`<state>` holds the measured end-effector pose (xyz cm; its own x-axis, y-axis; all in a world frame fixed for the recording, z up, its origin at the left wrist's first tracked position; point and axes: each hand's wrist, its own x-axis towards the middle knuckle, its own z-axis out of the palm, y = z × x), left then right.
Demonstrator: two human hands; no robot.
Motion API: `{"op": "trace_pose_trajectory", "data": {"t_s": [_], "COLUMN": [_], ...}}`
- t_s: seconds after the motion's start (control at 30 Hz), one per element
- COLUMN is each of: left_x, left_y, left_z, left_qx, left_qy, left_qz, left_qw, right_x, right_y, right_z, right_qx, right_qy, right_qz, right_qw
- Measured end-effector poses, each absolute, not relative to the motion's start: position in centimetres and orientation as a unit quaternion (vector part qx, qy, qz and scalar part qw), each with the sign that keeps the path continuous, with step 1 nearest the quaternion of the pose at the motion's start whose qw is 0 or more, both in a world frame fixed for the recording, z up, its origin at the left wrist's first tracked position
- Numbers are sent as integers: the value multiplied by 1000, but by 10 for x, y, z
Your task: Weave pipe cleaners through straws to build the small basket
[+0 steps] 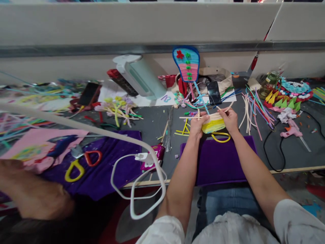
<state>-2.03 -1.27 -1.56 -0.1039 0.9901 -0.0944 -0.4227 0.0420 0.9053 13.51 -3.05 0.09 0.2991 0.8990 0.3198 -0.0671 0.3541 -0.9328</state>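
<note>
A flat piece woven from yellow and cream pipe cleaners [213, 125] hangs between my two hands above the table's near part. My left hand [198, 122] grips its left end, where pale pipe cleaner ends stick out to the left. At the upper right, my right hand [230, 118] is closed on the piece and a cream strand. Just below the piece lie yellow-handled scissors [221, 137], their blades hidden. A purple cloth [220, 162] is spread under my forearms.
Loose pipe cleaners [250, 110] and a pink glue gun [291, 130] with a black cord lie at right. Behind stand a blue-pink paddle-shaped craft [188, 64] and a phone [214, 93]. A white cable [101, 130] crosses at left, near another person's arm [38, 193] and scissors [76, 169].
</note>
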Motion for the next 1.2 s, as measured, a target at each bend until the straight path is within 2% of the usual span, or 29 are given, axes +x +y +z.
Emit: {"op": "trace_pose_trajectory", "data": {"t_s": [0.53,0.7,0.8,0.9,1.03,1.2], "left_x": [-19,-16,-14,-14,-18,-25], "left_y": [-14,-14,-15,-15,-13,-9], "left_z": [-16,-18,-18,-18,-20,-25], "left_qx": [345,359,362,361,335,301], "left_qy": [448,471,480,468,421,431], "left_qz": [623,619,617,608,600,594], "left_qw": [541,516,508,530,592,608], "right_x": [144,156,157,158,163,170], "right_y": [-18,-19,-17,-15,-13,-11], "right_z": [-12,-8,-10,-13,-17,-18], "right_qx": [-430,-440,-469,-495,-471,-452], "right_qy": [-332,-354,-372,-368,-324,-296], "right_qz": [519,522,479,451,504,532], "right_qw": [660,639,642,645,647,652]}}
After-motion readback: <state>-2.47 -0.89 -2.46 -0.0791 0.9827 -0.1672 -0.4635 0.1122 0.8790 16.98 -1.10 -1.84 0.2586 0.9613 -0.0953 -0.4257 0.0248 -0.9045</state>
